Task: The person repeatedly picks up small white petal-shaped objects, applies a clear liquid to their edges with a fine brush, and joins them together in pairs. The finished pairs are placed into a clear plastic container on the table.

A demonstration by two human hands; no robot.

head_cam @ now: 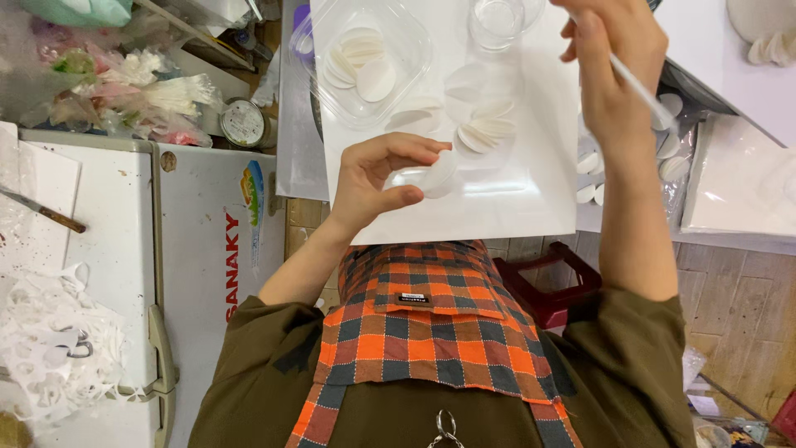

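My left hand [373,178] pinches a small white round disc [439,172] between thumb and fingers, just above the near part of a white board [514,207]. Higher up, my right hand [609,66] grips a thin white stick [643,90] that slants down to the right. Several more white discs [485,133] lie overlapping on the board between my hands. A clear plastic tub [406,75] at the board's far left holds a stack of the same discs. A clear glass cup [496,21] stands at the far edge.
To the left stands a white chest freezer [191,249] with a knife [46,214], scissors [70,344] and cut paper scraps [50,348] on it. More discs [672,158] lie to the right. A red stool [551,282] sits under the table. Bagged goods [124,91] are piled far left.
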